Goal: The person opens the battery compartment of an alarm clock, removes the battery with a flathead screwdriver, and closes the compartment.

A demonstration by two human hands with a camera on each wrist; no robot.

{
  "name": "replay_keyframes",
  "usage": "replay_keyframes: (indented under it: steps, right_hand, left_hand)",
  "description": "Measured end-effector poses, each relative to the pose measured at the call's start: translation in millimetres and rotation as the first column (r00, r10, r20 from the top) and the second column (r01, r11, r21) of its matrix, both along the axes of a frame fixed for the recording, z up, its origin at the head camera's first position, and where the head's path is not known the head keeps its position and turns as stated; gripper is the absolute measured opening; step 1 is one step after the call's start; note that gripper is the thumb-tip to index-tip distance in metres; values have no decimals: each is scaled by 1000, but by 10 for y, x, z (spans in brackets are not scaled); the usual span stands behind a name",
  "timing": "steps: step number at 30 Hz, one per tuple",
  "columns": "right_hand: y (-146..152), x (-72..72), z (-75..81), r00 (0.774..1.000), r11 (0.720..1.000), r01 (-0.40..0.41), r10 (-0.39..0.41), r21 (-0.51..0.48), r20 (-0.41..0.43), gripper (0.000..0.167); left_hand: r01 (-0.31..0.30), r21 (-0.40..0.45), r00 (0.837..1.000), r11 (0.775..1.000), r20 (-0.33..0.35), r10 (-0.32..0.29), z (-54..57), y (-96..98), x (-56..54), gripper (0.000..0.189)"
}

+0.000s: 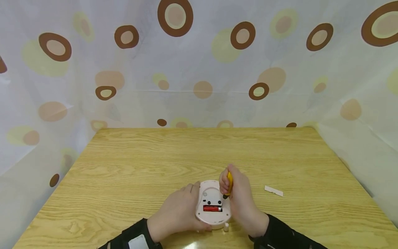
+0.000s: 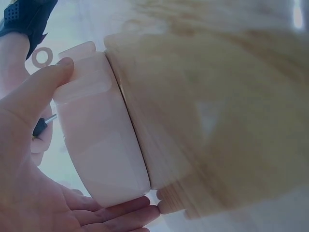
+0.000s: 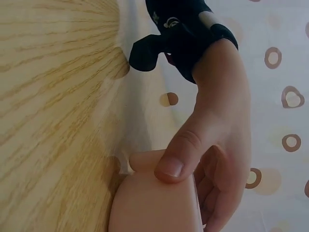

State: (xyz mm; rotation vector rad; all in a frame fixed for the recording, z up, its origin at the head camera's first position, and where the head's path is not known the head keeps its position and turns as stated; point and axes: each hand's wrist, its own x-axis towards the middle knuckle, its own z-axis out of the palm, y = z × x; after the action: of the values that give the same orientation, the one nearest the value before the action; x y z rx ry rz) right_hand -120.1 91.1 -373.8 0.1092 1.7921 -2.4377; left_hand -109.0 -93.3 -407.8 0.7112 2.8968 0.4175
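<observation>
A pale pink alarm clock point(image 1: 212, 218) lies back side up, with a red battery point(image 1: 212, 208) in its uncovered slot. My left hand point(image 1: 180, 211) grips its left side; in the left wrist view the thumb point(image 2: 60, 72) presses near a small foot and the fingers reach the opposite edge. My right hand point(image 1: 244, 199) is wrapped around a screwdriver point(image 1: 230, 183) with a yellow and black handle. Its thin shaft points down at the right end of the battery. The right wrist view shows my left thumb point(image 3: 171, 166) on the clock's side; the screwdriver is out of that view.
To the right of my right hand, a narrow white battery cover point(image 1: 273, 191) lies on the wooden table point(image 1: 149, 155). A patterned curtain point(image 1: 202, 69) hangs behind the table and along both sides.
</observation>
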Motion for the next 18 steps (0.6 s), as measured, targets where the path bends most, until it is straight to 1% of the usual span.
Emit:
replay_keyframes:
  steps: [3,7,10,13,16,18]
  right_hand:
    - [-51,36,-9,1000,999,6,-5,43,-15,53]
    - [-73,51,-41,999,999,-4,6,35,-52,53]
    - [-52,35,-71,998,999,-32,32,-5,-58,55]
    - [-10,14,-108,995,995,-83,79,-52,-67,57]
    - [30,-9,-144,987,985,-135,125,-106,-100,56]
    - [54,-29,-169,982,977,-157,139,-142,-125,55]
  left_hand:
    - [-1,2,1000,1000,10,1,3,3,-2,127]
    - [2,3,1000,1000,12,-2,11,7,-7,127]
    - [2,1,1000,1000,8,-2,18,8,-3,127]
    - [3,-3,1000,1000,9,-3,22,8,5,126]
    - [3,-9,1000,1000,-1,-3,21,9,7,126]
    - [4,-15,1000,1000,-13,-4,15,10,6,126]
